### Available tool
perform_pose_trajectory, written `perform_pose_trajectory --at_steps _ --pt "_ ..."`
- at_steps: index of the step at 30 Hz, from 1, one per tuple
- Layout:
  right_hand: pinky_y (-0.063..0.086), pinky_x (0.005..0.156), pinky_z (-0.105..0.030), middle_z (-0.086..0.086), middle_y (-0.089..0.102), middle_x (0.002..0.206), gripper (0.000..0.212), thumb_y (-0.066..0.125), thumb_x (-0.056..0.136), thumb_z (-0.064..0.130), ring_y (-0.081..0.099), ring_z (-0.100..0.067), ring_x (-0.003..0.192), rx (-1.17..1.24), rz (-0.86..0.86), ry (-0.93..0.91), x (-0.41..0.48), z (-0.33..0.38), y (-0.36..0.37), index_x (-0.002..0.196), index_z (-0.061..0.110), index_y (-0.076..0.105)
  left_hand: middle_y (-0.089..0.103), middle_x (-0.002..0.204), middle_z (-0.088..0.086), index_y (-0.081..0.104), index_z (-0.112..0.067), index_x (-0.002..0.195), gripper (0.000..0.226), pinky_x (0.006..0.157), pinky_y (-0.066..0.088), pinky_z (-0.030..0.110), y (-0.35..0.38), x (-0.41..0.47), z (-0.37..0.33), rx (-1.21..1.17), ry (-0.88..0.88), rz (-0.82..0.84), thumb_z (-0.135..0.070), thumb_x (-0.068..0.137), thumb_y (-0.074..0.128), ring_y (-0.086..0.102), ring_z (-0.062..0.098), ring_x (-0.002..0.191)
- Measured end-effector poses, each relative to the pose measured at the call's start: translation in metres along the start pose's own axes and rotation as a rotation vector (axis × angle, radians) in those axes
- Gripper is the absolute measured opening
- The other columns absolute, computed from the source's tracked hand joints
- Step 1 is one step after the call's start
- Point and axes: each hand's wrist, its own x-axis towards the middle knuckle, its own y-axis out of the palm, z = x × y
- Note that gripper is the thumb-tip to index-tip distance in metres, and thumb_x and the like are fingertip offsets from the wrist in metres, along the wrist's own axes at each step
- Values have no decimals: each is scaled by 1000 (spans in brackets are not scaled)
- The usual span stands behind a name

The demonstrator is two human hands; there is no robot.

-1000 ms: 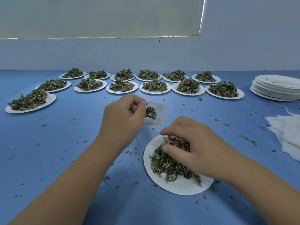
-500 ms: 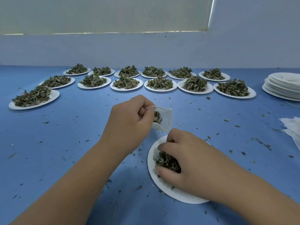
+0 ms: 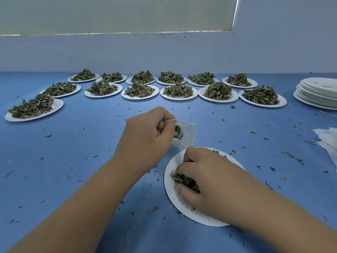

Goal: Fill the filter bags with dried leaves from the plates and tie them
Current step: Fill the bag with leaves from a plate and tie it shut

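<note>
Pinching the open rim of a white filter bag [image 3: 184, 133] partly filled with leaves, the left hand [image 3: 145, 141] hovers above the blue table [image 3: 76, 147], while the right hand [image 3: 206, 181] curls knuckles-up around dried leaves [image 3: 184, 180] on the near paper plate [image 3: 173, 196].

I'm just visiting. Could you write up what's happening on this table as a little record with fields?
Left hand: pinches the filter bag open
Filter bag: white, partly filled
Right hand: fingers curled round dried leaves on the near plate
Full plates: thirteen, heaped, farther back
Empty plates: stacked at far right
Table: blue, scattered leaf bits
</note>
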Motion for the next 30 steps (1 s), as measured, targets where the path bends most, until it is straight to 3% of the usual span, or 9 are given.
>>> perform_pose_trajectory --at_steps 5,12,17,25,30 --pt "39 71 -31 8 31 78 27 36 96 41 32 -14 74 -11 35 -9 4 3 0 76 24 41 48 56 2 65 -18 79 13 49 30 10 0 0 -1 14 27 -13 -14 90 62 38 8 47" --pt "41 68 -31 7 40 82 31 38 93 45 36 -13 72 22 40 -2 0 1 -1 72 23 44 50 61 0 65 -21 78 14 49 32 13 1 0 0 -4 7 5 -15 90 62 38 7 47" --pt "40 66 -31 6 45 83 30 35 93 37 43 -15 71 -6 48 4 3 3 0 69 22 43 50 61 1 65 -20 79 14 49 32 12 1 0 0 11 2 5 -15 91 61 39 8 47" --pt "46 76 -33 9 51 94 22 39 93 34 52 -15 84 67 32 33 3 -1 3 85 23 57 51 63 1 62 -27 76 19 48 32 10 -2 2 1 19 -6 -28 -15 91 61 39 7 47" --pt "43 75 -25 13 53 97 22 46 91 39 52 -6 86 194 -33 44 -2 -4 -5 102 33 64 51 63 0 60 -29 74 21 48 32 11 -1 1 1 10 -7 -22 -16 90 61 39 8 46"
